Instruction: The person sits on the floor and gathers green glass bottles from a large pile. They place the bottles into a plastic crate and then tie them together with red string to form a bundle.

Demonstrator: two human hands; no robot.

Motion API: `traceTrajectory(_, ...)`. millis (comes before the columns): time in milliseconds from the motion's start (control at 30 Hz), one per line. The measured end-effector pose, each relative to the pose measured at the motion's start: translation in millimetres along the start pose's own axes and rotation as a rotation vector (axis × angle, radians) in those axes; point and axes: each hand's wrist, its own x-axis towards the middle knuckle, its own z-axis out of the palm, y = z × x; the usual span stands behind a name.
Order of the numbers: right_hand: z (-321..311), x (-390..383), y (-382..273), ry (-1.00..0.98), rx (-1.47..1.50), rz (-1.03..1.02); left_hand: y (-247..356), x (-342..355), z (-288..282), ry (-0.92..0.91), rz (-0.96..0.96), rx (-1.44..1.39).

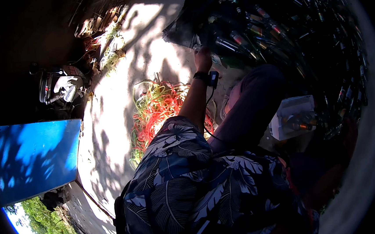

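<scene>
My left hand [202, 56] reaches forward to the near edge of a large heap of glass bottles [273, 29]. Its fingers look closed around something small and shiny, which shadow keeps me from making out. Beside this hand lies a black plastic sheet or sack [181, 31]. On the right, my right arm stretches through deep shade, and my right hand [351, 134] is a dim shape beside the bottles; its fingers cannot be made out. A white box [278, 125] stands between my leg and the heap, with a clear bottle [301, 124] in it.
Red and yellow-green plastic strapping [160, 108] lies tangled on the sandy ground left of my arm. Farther left are a blue panel [34, 155] and a machine with a pale part [67, 87]. My bent knee [266, 78] rises near the bottles.
</scene>
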Motion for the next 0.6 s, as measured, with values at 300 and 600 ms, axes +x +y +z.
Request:
traceTrajectory(300, 25, 6, -43, 0.202, 0.311, 0.155, 221, 60, -38, 0.041, 0.673, -0.069)
traceTrajectory(600, 41, 22, -67, 0.201, 0.478, 0.094, 461, -20, 8, -0.294, 1.173, -0.217)
